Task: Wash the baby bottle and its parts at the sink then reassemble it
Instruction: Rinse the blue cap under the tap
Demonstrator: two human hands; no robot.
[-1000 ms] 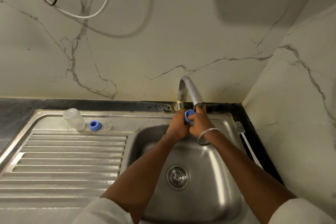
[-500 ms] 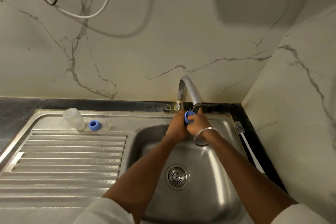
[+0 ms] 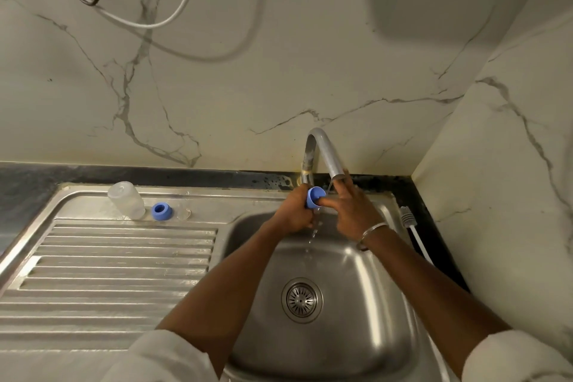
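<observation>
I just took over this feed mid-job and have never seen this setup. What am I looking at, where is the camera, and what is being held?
There is no machine here: a person works with two bare hands. The one picture comes from a camera worn on the head, looking forward and down at a steel sink.

The left hand grips a blue cap under the tap, where a thin stream of water runs. The right hand has its fingers stretched out and its thumb against the cap.

On the drainboard to the left sit a clear bottle and a blue ring. A small clear piece next to the ring is too faint to name. A white brush lies at the sink's right edge.
</observation>
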